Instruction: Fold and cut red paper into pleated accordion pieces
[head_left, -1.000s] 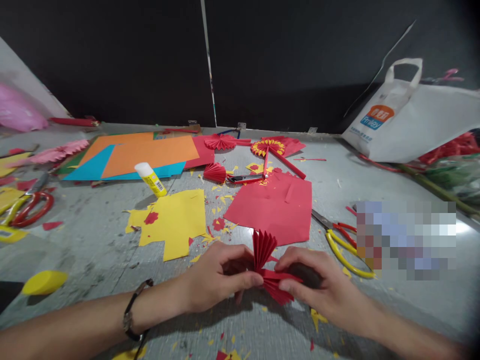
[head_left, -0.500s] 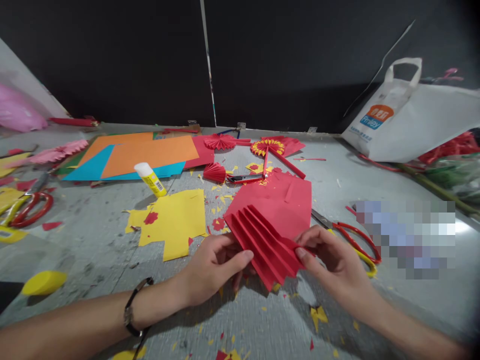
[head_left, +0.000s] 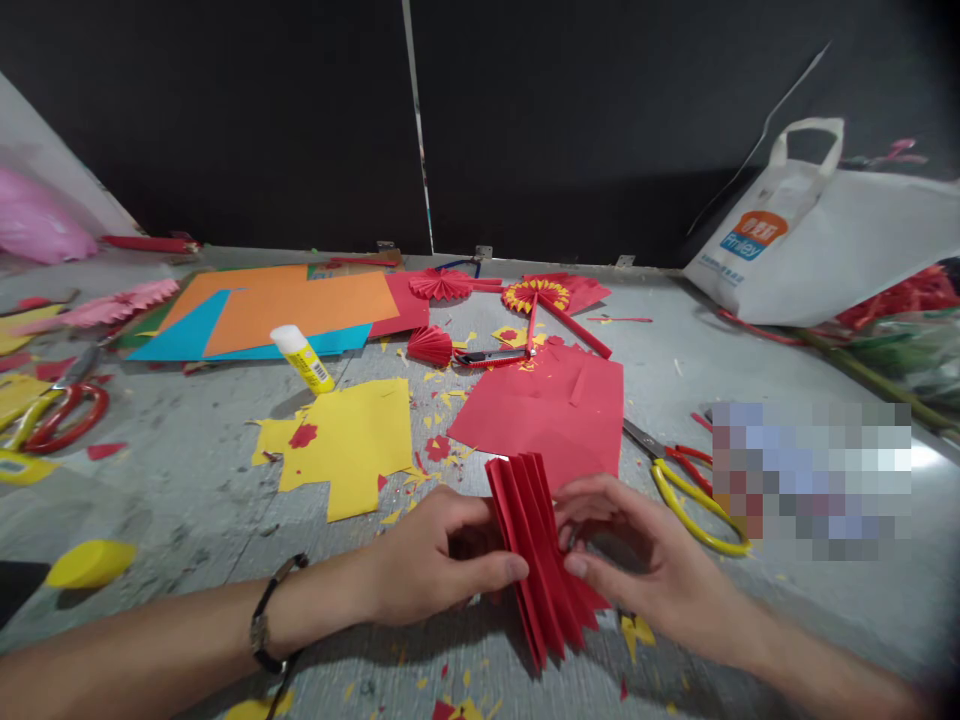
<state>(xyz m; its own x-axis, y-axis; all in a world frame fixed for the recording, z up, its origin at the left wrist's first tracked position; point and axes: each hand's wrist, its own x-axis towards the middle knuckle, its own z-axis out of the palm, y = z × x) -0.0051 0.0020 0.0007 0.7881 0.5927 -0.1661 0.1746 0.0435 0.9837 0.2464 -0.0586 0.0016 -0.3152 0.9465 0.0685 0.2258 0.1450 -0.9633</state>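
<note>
A pleated red paper (head_left: 536, 570) stands between my two hands above the grey table. My left hand (head_left: 457, 560) pinches its left edge, thumb in front and fingers behind. On the other side, my right hand (head_left: 630, 550) has its thumb and curled fingers on the right folds of the same paper. Behind it lies a flat red sheet (head_left: 555, 405). A cut yellow sheet (head_left: 360, 440) with a small red paper flower on it is to the left, beside a glue stick (head_left: 301, 358).
Red-and-yellow scissors (head_left: 697, 500) lie right of the red sheet. A utility knife (head_left: 491, 356) and folded fans (head_left: 536, 295) are farther back. Orange sheets (head_left: 300, 310) lie back left, more scissors (head_left: 67, 415) far left, a white bag (head_left: 802, 240) at the back right.
The pleated paper has turned more upright, moved slightly nearer, and its folds are squeezed closer together. My right hand has moved left along it. The scissors at right look shifted.
</note>
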